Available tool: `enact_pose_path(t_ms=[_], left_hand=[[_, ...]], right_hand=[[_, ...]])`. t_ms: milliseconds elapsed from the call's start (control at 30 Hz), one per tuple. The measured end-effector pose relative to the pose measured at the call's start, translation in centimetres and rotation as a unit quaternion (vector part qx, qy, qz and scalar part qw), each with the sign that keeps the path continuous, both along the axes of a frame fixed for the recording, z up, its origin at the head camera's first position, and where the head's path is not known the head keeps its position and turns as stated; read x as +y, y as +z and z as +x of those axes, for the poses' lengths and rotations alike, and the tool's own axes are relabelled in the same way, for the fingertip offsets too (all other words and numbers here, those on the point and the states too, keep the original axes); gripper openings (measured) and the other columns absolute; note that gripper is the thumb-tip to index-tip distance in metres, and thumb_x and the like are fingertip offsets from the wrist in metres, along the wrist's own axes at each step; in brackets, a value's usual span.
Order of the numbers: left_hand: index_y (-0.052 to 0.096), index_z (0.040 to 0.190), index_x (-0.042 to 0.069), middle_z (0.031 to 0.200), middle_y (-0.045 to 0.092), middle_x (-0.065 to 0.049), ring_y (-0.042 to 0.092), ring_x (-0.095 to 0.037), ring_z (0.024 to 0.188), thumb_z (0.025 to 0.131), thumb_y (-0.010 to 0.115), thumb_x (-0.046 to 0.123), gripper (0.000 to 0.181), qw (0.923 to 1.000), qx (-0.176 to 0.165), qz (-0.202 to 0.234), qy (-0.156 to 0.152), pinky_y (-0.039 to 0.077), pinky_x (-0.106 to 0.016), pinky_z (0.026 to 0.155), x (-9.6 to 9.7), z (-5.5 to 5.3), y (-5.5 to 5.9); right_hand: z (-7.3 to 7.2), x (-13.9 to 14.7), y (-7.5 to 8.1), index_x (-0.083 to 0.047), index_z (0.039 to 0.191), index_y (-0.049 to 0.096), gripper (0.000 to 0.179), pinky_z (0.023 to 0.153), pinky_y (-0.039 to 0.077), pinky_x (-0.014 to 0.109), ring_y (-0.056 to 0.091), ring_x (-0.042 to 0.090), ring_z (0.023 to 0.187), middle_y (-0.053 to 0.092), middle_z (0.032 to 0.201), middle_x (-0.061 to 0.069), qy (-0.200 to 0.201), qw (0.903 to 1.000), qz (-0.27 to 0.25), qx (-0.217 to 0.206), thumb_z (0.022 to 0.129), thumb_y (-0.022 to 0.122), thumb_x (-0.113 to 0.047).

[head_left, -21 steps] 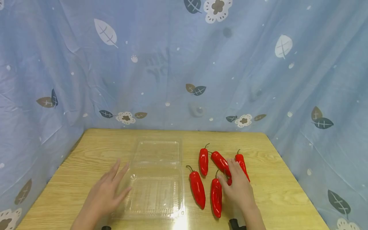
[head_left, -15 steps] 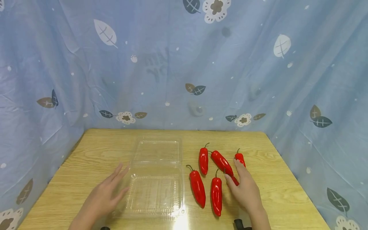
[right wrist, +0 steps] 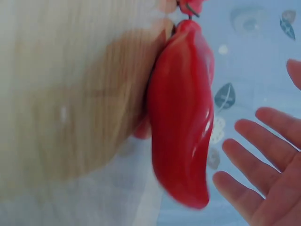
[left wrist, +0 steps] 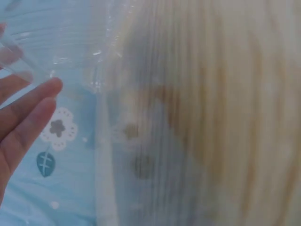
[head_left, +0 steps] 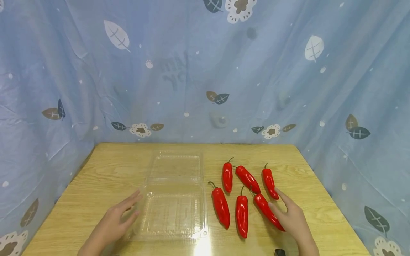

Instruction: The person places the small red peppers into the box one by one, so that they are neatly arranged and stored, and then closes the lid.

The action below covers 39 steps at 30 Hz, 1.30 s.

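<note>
A clear plastic clamshell box point(head_left: 174, 213) lies spread on the table, its lid point(head_left: 176, 165) folded back toward the curtain. At its left edge my left hand point(head_left: 116, 218) hovers with fingers loosely extended, holding nothing. In the left wrist view some fingertips point(left wrist: 54, 87) show beside the clear wall point(left wrist: 70, 42). Several glossy red chili peppers lie right of the box. My right hand point(head_left: 291, 213), fingers spread, is just right of a slanted pepper point(head_left: 267, 211), near the tip of another pepper point(head_left: 269, 183). The right wrist view shows a large red pepper point(right wrist: 181, 113) beside the relaxed fingers point(right wrist: 251, 165).
More peppers, such as the one beside the box point(head_left: 221, 208) and a front one point(head_left: 241, 217), lie between the box and my right hand. The wooden table point(head_left: 105, 167) meets a blue patterned curtain point(head_left: 192, 71) at the back and both sides.
My right hand has moved right and toward me, uncovering the slanted pepper and the pepper behind it. My left hand stays by the box, its fingers slightly more bent. The box has not moved.
</note>
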<state>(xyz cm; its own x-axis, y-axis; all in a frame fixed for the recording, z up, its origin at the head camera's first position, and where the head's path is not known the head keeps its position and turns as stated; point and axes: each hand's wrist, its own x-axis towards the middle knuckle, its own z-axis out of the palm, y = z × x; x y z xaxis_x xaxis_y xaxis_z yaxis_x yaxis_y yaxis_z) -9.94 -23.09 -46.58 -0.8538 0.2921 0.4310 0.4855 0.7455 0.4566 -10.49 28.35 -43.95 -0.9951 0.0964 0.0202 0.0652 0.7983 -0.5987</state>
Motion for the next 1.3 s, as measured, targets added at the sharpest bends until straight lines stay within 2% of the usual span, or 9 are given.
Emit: enact_pose_path(t_ms=[233,300,400,567,800,1033,1133,1300], left_hand=[[0.06,0.123,0.0,0.136,0.052,-0.019,0.064,-0.03,0.103,0.086,0.066,0.003,0.037,0.9992,-0.004,0.036,-0.017,0.059,-0.039,0.077,-0.1,-0.1,-0.4],[0.06,0.123,0.0,0.137,0.051,-0.018,0.064,-0.025,0.103,0.086,0.066,0.002,0.037,0.9988,-0.005,0.044,-0.022,0.06,-0.035,0.077,-0.1,-0.1,-0.5],[0.059,0.124,0.0,0.139,0.049,-0.018,0.06,-0.011,0.108,0.088,0.064,0.002,0.036,0.9977,-0.024,0.059,-0.026,0.058,-0.028,0.081,-0.2,0.2,-1.0],[0.059,0.124,0.0,0.142,0.044,-0.02,0.048,0.004,0.117,0.089,0.063,0.002,0.035,0.9918,-0.059,0.106,-0.042,0.05,-0.014,0.09,-0.5,0.6,-1.7],[0.056,0.124,-0.005,0.141,0.04,-0.028,0.043,0.005,0.123,0.087,0.062,-0.006,0.038,0.9788,-0.056,0.175,-0.09,0.041,-0.006,0.094,-0.6,0.4,-2.5],[0.051,0.124,-0.013,0.144,0.032,-0.032,0.043,0.002,0.127,0.086,0.057,-0.014,0.039,0.96,-0.066,0.23,-0.146,0.042,-0.009,0.096,-0.8,-0.1,-3.3],[0.049,0.124,-0.016,0.146,0.029,-0.031,0.043,0.001,0.127,0.086,0.056,-0.014,0.039,0.9567,-0.077,0.234,-0.155,0.042,-0.01,0.097,-0.9,-0.2,-3.5],[0.049,0.124,-0.016,0.145,0.028,-0.035,0.044,0.001,0.126,0.087,0.056,-0.014,0.039,0.9556,-0.091,0.237,-0.149,0.042,-0.011,0.097,-0.9,-0.2,-3.5]], right_hand=[[0.0,1.1,-0.7,-0.004,0.145,0.035,0.072,0.101,0.037,0.065,0.035,0.049,0.131,0.04,0.144,0.028,0.009,0.9991,-0.013,-0.038,0.091,0.06,-0.045],[0.1,1.3,-0.9,-0.005,0.145,0.036,0.073,0.101,0.037,0.065,0.035,0.049,0.131,0.039,0.144,0.028,0.008,0.9988,-0.02,-0.045,0.09,0.061,-0.045],[0.2,1.6,-1.4,-0.006,0.145,0.036,0.072,0.101,0.038,0.063,0.035,0.05,0.131,0.038,0.145,0.028,0.01,0.9981,-0.033,-0.051,0.089,0.063,-0.042],[0.2,1.8,-2.2,-0.005,0.144,0.039,0.07,0.103,0.042,0.055,0.039,0.047,0.13,0.039,0.145,0.027,0.02,0.997,-0.057,-0.048,0.088,0.067,-0.037],[-0.1,1.8,-2.8,-0.004,0.142,0.042,0.07,0.102,0.044,0.05,0.04,0.043,0.131,0.042,0.143,0.025,0.019,0.9968,-0.061,-0.049,0.085,0.071,-0.033],[-0.3,1.6,-3.2,-0.009,0.144,0.041,0.074,0.102,0.04,0.059,0.039,0.046,0.13,0.041,0.143,0.026,0.015,0.996,-0.049,-0.073,0.083,0.071,-0.04],[-0.2,1.4,-3.4,-0.008,0.143,0.041,0.074,0.102,0.041,0.058,0.043,0.045,0.128,0.043,0.143,0.025,0.016,0.996,-0.051,-0.072,0.083,0.071,-0.038],[0.0,1.1,-3.7,-0.006,0.142,0.043,0.071,0.1,0.047,0.047,0.051,0.039,0.123,0.048,0.14,0.022,0.014,0.995,-0.071,-0.069,0.084,0.072,-0.034]])
